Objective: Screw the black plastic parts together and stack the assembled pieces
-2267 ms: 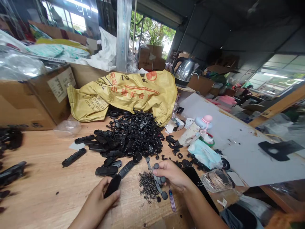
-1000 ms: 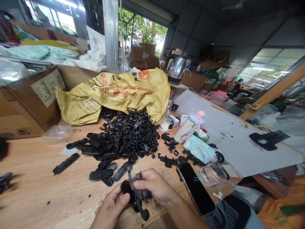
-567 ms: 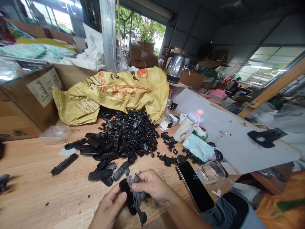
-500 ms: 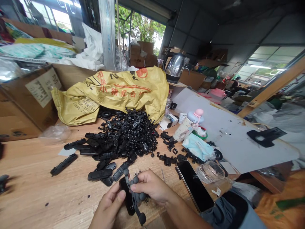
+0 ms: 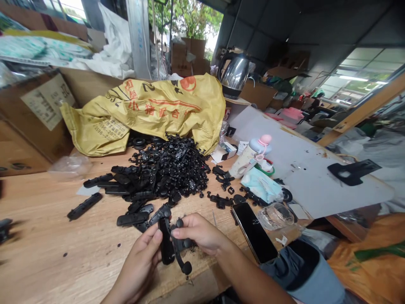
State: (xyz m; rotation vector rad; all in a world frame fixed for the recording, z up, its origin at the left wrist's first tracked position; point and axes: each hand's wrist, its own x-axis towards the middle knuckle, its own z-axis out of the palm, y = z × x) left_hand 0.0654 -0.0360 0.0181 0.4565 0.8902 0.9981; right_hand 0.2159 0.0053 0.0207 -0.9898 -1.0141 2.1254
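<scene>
1. Wood-grain tabletop (image 5: 95, 257), workshop bench: the left hand (image 5: 144, 253) pinches a slim black casing (image 5: 166, 245), thumb across its face, directly before the wearer.
2. Just beside it, the right hand (image 5: 199, 232) pinches a branched black piece (image 5: 179, 251) with rounded ends between thumb and forefinger. Whether the two parts touch cannot be told.
3. By appearance, the step in hand is lining one part up with the other; a next move would call for a steady pinch on both and a careful check of their angle.
4. Right of the right hand lies a dark-screened phone (image 5: 255, 232); past it, a pink-topped bottle (image 5: 245, 158) leans beside a pale blue packet (image 5: 262, 184).
5. Beyond both hands rises a heap of black parts (image 5: 177, 169).
6. Behind the heap, a yellow sack (image 5: 202, 126) carries red characters reading "小猪配合", a large "2" and digits beginning "0596-20".
7. Far left of the hands, a cardboard box (image 5: 28, 122) bears a label too blurred to read; farther ahead stands a steel kettle (image 5: 234, 76), no brand legible.
</scene>
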